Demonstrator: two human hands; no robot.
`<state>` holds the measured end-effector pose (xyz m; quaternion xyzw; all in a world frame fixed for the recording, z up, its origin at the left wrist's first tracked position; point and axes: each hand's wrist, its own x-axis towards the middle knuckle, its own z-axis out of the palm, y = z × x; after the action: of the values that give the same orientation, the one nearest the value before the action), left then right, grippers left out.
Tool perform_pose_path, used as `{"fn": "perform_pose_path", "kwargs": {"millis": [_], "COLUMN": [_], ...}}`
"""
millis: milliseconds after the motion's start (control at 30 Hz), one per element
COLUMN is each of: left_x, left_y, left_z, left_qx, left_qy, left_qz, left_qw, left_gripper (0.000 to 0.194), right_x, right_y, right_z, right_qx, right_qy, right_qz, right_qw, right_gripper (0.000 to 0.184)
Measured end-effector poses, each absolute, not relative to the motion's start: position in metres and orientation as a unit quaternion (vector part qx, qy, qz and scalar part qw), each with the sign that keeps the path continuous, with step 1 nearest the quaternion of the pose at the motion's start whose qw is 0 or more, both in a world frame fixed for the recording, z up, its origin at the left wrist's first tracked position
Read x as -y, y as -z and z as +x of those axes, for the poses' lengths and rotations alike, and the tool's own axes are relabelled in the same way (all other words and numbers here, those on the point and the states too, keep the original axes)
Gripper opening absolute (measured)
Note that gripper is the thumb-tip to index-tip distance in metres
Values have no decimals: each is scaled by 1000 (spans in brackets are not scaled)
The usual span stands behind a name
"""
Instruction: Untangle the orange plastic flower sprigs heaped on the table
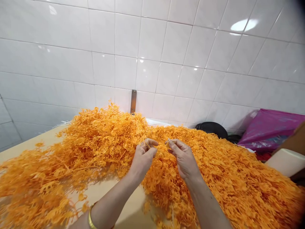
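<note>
Orange artificial flower sprigs (102, 136), plastic-looking with thin stems and small frilly blossoms, are heaped on both sides of my hands. My left hand (144, 157) is closed, thumb against the curled fingers, on a thin orange stem that sticks out past the fingers. A short way to the right, my right hand (183, 157) pinches a small orange piece between thumb and fingertips; its exact shape is too small to make out. Both hands are raised in front of the heap, apart from each other. A gold bangle (91, 216) circles my left wrist.
The heap covers much of the pale tabletop (107, 187). Behind it stands a white tiled wall (152, 41) with a metal strip (133, 101). At the back right are black round discs (212, 128), a purple plastic bag (269, 128) and a white roll (286, 162).
</note>
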<state>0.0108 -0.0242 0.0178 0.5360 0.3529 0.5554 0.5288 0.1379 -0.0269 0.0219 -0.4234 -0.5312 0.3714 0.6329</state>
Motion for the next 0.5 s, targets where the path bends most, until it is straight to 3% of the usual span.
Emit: {"fn": "perform_pose_path", "kwargs": {"millis": [400,500], "left_x": [18,17], "left_y": [-8,-12], "left_z": [14,11], "left_qx": [-283,-280], "left_qy": [-450,-420], "left_qz": [653,640], "left_qw": [540,579], "left_gripper": [25,19], "right_x": [31,27], "right_y": [-15,-11], "right_z": [127,127], "right_qx": [587,522], "right_qy": [-361,-403], "right_qz": [-416,-428], "right_qw": [593,618], "right_gripper": [26,29]}}
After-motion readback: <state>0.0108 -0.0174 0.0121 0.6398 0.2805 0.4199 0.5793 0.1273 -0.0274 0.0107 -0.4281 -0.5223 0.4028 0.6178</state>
